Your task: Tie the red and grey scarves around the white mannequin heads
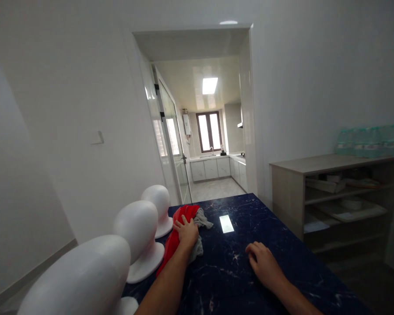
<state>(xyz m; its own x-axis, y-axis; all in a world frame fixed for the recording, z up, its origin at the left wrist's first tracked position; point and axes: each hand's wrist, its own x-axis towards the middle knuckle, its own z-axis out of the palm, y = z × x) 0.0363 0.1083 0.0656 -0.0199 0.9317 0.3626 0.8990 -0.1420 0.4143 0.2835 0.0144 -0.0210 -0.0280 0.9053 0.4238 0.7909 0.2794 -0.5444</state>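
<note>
My left hand (188, 231) lies on a crumpled red cloth (174, 241), its fingers spread over the fabric. Grey cloth (202, 218) shows along the right side of the red part; whether both are one piece I cannot tell. My right hand (260, 259) is over the glossy dark blue marbled table (230, 253), fingers loosely bent, with nothing visible in it. Just left of the cloth, white mannequin heads on round bases stand in a row: a far one (156, 205), a middle one (138, 227) and a near one (82, 271).
A bright rectangle of reflected light (226, 223) shows on the tabletop. On the right, a wooden shelf unit (287, 188) carries teal-tinted bottles (367, 142) on top and trays inside. Beyond the table, a doorway with a glass door (174, 135) leads to a kitchen with white cabinets (210, 168).
</note>
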